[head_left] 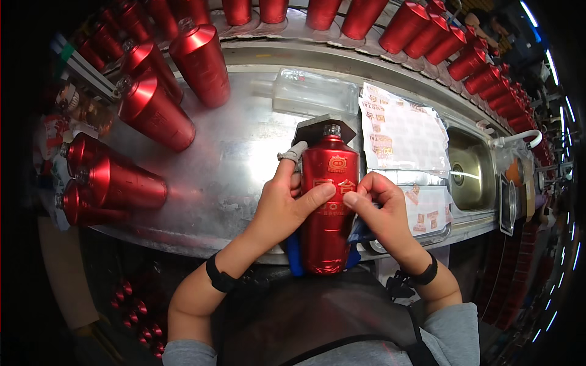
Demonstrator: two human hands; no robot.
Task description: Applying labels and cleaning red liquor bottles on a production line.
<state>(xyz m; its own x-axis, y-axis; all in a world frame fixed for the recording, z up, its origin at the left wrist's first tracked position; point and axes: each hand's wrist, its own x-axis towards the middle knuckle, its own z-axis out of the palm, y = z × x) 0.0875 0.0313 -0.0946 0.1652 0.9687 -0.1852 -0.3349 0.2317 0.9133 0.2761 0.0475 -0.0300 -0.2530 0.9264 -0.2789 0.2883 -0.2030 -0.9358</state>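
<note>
A glossy red bottle (328, 241) with gold markings lies tilted in front of me, its clear-topped neck pointing away over a dark angular rest. My left hand (273, 206) is closed around its left side, with the thumb pressed on the gold characters. A grey cover wraps one of its fingertips near the bottle's shoulder. At the right side of the bottle, my right hand (386, 210) is pinched, its thumb tip at the edge of the gold characters. Whatever those fingers hold is too small to make out. Blue cloth (295, 256) shows under the bottle's base.
Several red bottles (155, 113) stand on the metal table's left side; more line the curved conveyor (293, 27) behind. Printed white sheets (406, 131) lie right of my bottle, with a clear block-shaped container (314, 91) beyond. A sink (470, 177) with a tap is farther right.
</note>
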